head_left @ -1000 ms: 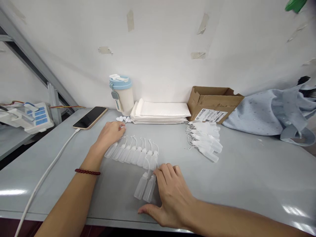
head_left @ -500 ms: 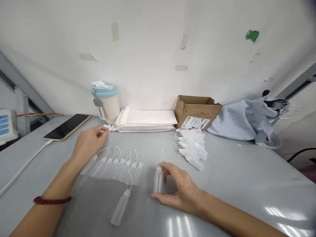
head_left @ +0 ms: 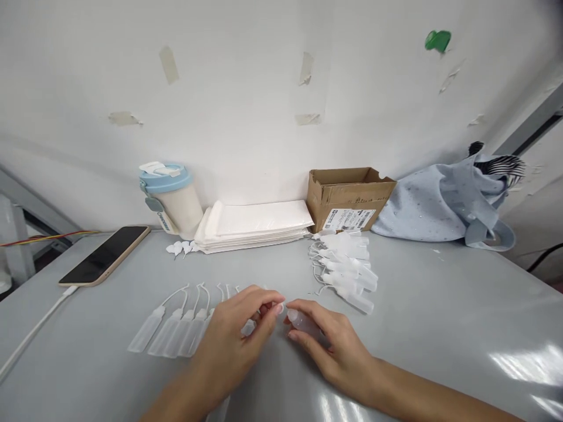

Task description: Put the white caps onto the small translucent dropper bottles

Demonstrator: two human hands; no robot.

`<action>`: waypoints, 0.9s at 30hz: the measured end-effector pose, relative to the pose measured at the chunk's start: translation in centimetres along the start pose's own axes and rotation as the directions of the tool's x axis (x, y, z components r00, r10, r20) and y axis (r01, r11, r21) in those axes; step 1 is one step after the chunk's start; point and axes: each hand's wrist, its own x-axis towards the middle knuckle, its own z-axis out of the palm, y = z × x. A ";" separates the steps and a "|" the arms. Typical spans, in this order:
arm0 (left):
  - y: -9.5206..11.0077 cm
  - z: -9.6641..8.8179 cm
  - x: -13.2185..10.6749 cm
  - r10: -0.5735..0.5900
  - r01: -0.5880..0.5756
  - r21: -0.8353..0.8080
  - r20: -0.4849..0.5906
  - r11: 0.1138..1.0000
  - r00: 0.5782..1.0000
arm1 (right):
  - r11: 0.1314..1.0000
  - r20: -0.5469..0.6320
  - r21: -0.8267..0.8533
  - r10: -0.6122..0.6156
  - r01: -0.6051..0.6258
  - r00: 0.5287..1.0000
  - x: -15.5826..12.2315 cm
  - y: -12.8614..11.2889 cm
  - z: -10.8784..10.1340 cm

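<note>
My right hand point(head_left: 328, 340) grips a small translucent squeeze bottle point(head_left: 302, 322), its neck pointing left. My left hand point(head_left: 237, 337) meets it at the table's front middle, thumb and forefinger pinched at the bottle's tip on something small that I cannot make out. A row of several like bottles point(head_left: 173, 331) with thin tethered caps lies flat just left of my left hand, partly hidden by it. A second heap of bottles point(head_left: 347, 269) lies behind my right hand. A few small white caps point(head_left: 181, 248) sit near the cup.
Along the wall stand a blue-lidded cup point(head_left: 169, 196), a stack of white pouches point(head_left: 255, 225), an open cardboard box point(head_left: 347, 196) and a blue cloth bag point(head_left: 444, 205). A phone point(head_left: 105, 262) on a white cable point(head_left: 30, 337) lies at the left on the grey table point(head_left: 440, 328).
My left hand came back from the caps near the cup to the front middle. My right hand tipped the upright bottle over towards it. The view swung right.
</note>
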 end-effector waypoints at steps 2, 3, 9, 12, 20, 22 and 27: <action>-0.2 0.3 -0.2 0.024 -0.024 0.012 0.002 1.000 1.000 | 1.000 0.006 0.000 -0.008 0.008 1.000 0.0 0.0 0.2; -0.3 0.4 -0.3 0.041 -0.041 0.023 -0.004 0.999 0.999 | 1.000 0.007 0.002 -0.011 0.011 1.000 -0.1 0.0 0.2; -0.6 1.7 -0.6 0.181 -0.178 0.039 -0.095 0.983 0.979 | 0.994 0.003 0.096 0.056 -0.056 0.998 -0.4 -0.6 0.4; -0.4 2.0 -0.8 0.182 -0.183 0.012 -0.163 0.983 0.970 | 0.987 -0.017 0.133 0.093 -0.090 0.995 -0.5 -0.9 0.5; 1.2 1.5 -0.9 -0.069 0.038 -0.238 -0.126 0.970 0.990 | 0.987 0.015 0.136 0.083 -0.085 0.996 -0.4 -0.6 0.1; 1.1 1.4 -0.8 -0.179 0.143 -0.339 -0.077 0.930 0.981 | 0.991 0.026 0.106 0.081 -0.083 0.996 -0.5 -0.6 0.1; 0.7 1.1 -0.4 -0.331 0.316 -0.519 0.067 0.794 0.941 | 0.994 -0.001 0.084 0.065 -0.065 0.998 -0.8 -0.7 0.4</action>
